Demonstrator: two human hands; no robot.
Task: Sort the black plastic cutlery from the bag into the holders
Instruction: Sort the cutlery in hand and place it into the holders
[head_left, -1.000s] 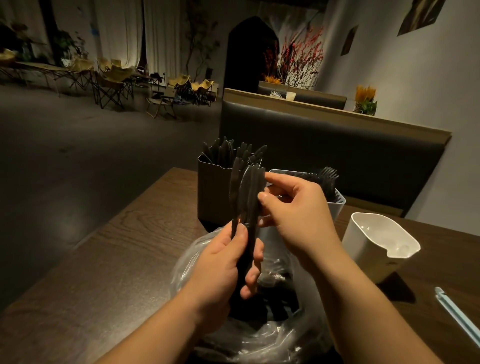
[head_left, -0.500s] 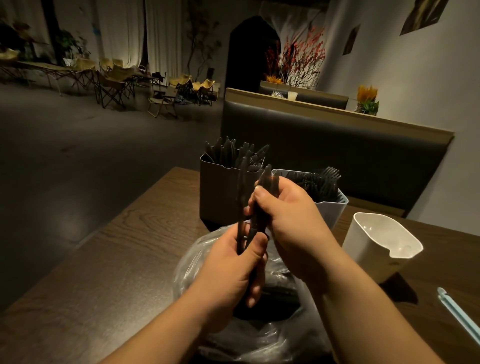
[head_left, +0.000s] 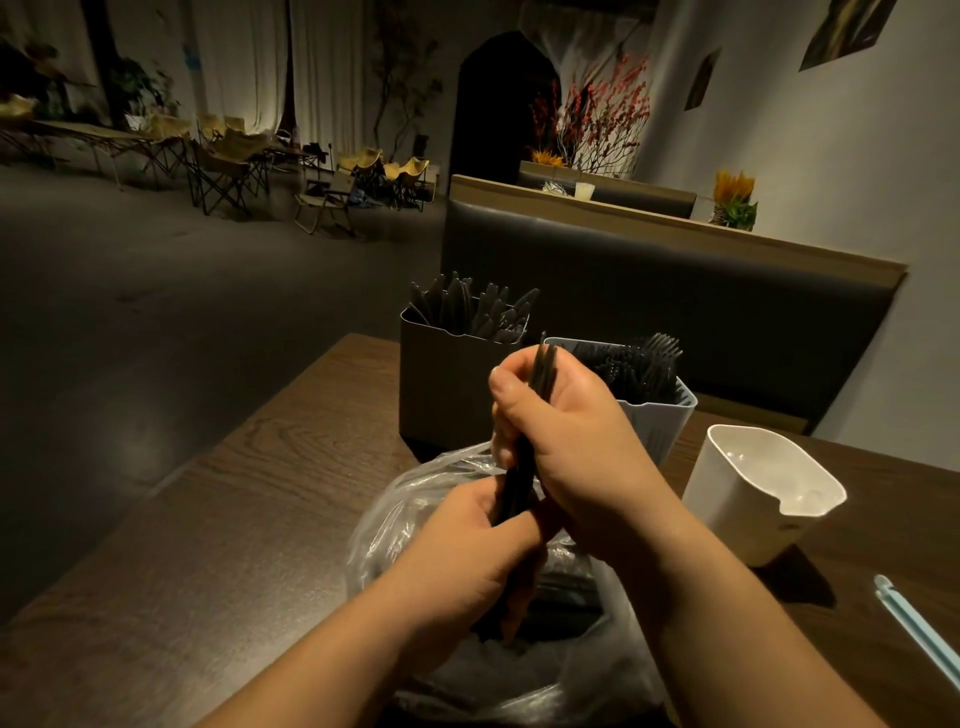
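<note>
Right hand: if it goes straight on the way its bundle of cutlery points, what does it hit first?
Probably the near rim of the pale holder, just behind the right hand and its bundle; the dark holder sits left of that line. Depth is unclear.

Three holders stand on one table: one dark holder, one grey holder and one white holder. The dark and grey each carry many black pieces, too crowded to count. There is one bag. Two hands, the left hand and the right hand, grip one bundle of cutlery, its pieces too tightly packed to count. One pale blue item lies at the edge. Beyond are two bench backs, two wall pictures and two yellow flower bunches.
</note>
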